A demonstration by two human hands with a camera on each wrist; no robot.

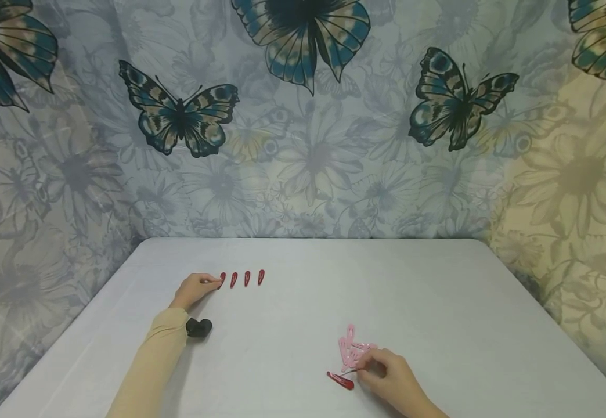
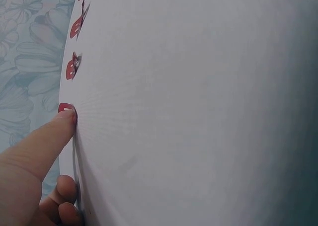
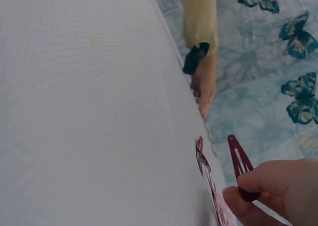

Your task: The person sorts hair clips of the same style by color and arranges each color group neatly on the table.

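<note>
At the left end of a row, my left hand (image 1: 194, 289) pinches a red snap hair clip (image 2: 66, 108); a fingertip covers part of it. Three more red hair clips (image 1: 247, 278) lie beside it, spaced out to the right. My right hand (image 1: 389, 377) holds a dark red hair clip (image 3: 237, 159) between thumb and fingers, low over the front of the table. Just left of those fingers another red hair clip (image 1: 341, 381) lies on the table. A small heap of pink hair clips (image 1: 350, 347) sits right behind, partly hidden by the right hand.
The white table (image 1: 418, 290) reaches back to a wall covering (image 1: 313, 191) printed with butterflies and flowers. A black strap-like item (image 1: 199, 328) is on the left wrist, over a beige sleeve (image 1: 151, 360).
</note>
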